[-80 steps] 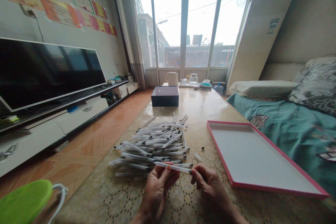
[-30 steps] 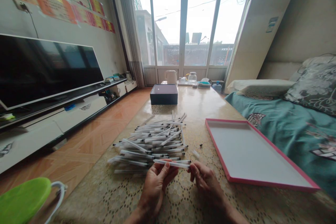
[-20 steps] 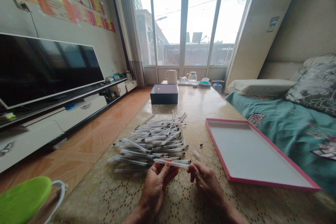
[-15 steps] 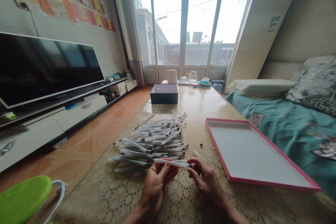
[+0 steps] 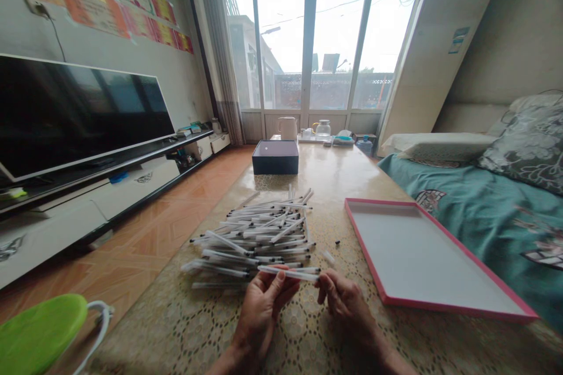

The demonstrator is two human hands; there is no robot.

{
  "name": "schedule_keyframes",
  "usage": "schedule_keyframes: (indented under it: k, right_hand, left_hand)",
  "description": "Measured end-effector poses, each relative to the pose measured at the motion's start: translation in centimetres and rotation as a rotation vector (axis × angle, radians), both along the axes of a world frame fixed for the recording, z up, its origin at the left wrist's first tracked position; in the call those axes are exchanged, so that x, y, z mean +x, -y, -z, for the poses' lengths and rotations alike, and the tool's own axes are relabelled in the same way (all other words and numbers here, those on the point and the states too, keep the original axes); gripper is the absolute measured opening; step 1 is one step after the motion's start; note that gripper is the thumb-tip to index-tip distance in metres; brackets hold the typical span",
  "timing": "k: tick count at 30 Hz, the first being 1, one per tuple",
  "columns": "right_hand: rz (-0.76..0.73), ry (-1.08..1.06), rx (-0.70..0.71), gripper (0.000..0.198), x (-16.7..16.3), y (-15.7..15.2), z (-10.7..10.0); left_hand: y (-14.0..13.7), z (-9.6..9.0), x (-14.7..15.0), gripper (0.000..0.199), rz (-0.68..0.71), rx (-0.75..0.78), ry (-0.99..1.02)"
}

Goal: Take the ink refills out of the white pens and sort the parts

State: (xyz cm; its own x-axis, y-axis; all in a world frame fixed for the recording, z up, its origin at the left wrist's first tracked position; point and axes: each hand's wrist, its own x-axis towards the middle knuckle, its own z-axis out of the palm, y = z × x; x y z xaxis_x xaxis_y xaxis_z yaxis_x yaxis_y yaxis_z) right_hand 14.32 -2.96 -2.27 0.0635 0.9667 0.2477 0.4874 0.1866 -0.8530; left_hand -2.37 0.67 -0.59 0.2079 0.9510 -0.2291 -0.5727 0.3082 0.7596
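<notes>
My left hand (image 5: pixel 263 303) is closed around a slim white pen (image 5: pixel 292 274), its thumb lying along the barrel. The pen is held nearly level above the table. At its right end, my right hand (image 5: pixel 345 299) pinches with thumb and forefinger, and the dark tip there is mostly hidden by the fingers. Just beyond the hands lies a loose pile of white pens (image 5: pixel 250 237) with black ends. To the pile's right, a small black piece (image 5: pixel 337 242) and a short clear cap (image 5: pixel 328 257) rest on the patterned tablecloth.
A shallow white tray with a pink rim (image 5: pixel 383 290) lies on the right. Farther back stand a dark blue box (image 5: pixel 275 165), a beige pitcher (image 5: pixel 287 128) and a glass jug (image 5: pixel 323 129). A green stool seat (image 5: pixel 44 331) is at lower left, a teal-covered couch (image 5: pixel 484 187) at right.
My right hand has shifted slightly right, its fingers curling more around the pen's end and covering the dark tip. My left hand and the pen hold still.
</notes>
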Motion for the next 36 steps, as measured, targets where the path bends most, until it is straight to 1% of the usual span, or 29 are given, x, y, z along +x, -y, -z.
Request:
schedule_keyframes:
  k: [2, 6, 9, 11, 13, 17, 19, 21, 23, 26, 29, 32, 34, 36]
  right_hand:
    - [0.0, -0.007, 0.01, 0.041, 0.0, 0.0, 0.2]
    - [-0.003, -0.078, 0.017, 0.026, 0.0, 0.0, 0.4]
    - [-0.001, -0.059, 0.012, 0.028, -0.1, 0.0, 0.3]
    - [0.002, -0.022, 0.006, 0.038, -0.1, -0.1, 0.2]
    - [0.005, -0.02, 0.005, 0.04, -0.1, -0.1, 0.3]
    - [-0.022, -0.177, -0.003, 0.023, -0.1, -0.2, 0.6]
    - [-0.009, -0.264, 0.007, 0.02, -0.1, -0.2, 0.7]
    - [-0.005, -0.307, 0.016, 0.021, -0.1, -0.3, 0.7]
    - [-0.021, -0.299, 0.014, 0.022, -0.1, -0.3, 0.6]
    - [-0.041, -0.225, 0.004, 0.024, -0.3, -0.2, 0.4]
    - [-0.001, -0.172, 0.002, 0.026, -0.3, 0.0, -0.1]
    - [0.063, -0.114, -0.01, 0.027, 0.5, 0.3, -1.3]
    - [0.045, -0.068, -0.043, 0.027, 1.9, 0.3, -2.4]
    - [-0.012, -0.028, -0.096, 0.027, 3.8, 0.3, -3.5]
  left_hand:
    - [0.0, 0.0, 0.0, 0.018, 0.003, 0.0, -0.001]
    - [0.0, 0.0, 0.0, 0.02, -0.015, -0.012, -0.005]
    - [0.1, -0.1, 0.0, 0.02, -0.002, -0.002, 0.001]
    - [0.1, -0.1, -0.1, 0.019, 0.008, 0.001, -0.009]
    - [0.0, -0.1, 0.0, 0.019, 0.006, -0.001, -0.013]
    - [-0.1, 0.1, 0.0, 0.018, -0.024, -0.006, -0.002]
    - [-0.1, 0.2, 0.0, 0.019, -0.044, -0.013, 0.0]
    - [-0.2, 0.1, 0.0, 0.02, -0.058, -0.017, 0.006]
    - [-0.1, 0.0, 0.0, 0.02, -0.058, -0.019, 0.008]
    - [0.0, -0.1, 0.0, 0.019, -0.045, -0.012, -0.005]
    - [0.2, -0.1, 0.0, 0.017, -0.041, -0.006, -0.004]
    - [0.2, -0.3, -0.3, 0.015, -0.077, -0.018, 0.013]
    - [-0.1, -0.8, -0.6, 0.014, -0.106, -0.006, 0.022]
    - [-0.5, -1.4, -1.1, 0.015, -0.152, 0.023, 0.026]
